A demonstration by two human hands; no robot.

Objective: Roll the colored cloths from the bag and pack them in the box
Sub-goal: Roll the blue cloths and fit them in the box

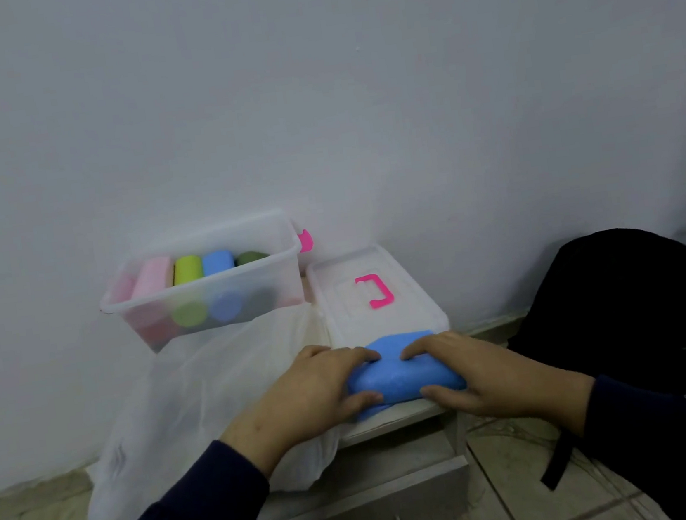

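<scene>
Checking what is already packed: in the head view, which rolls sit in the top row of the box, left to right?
In the clear box: red roll → pink roll → yellow-green roll → blue roll → dark green roll.

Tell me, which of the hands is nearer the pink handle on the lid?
The right hand. It grips the blue cloth just below the lid's pink handle; the left hand grips the cloth's other end, farther left by the plastic bag.

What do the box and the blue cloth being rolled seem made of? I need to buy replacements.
Box: translucent, slightly frosted plastic, since the rolled cloths inside show blurred through its wall. Blue cloth: soft, matte, finely textured fabric, possibly microfibre; it bulges and dents under both hands.
</scene>
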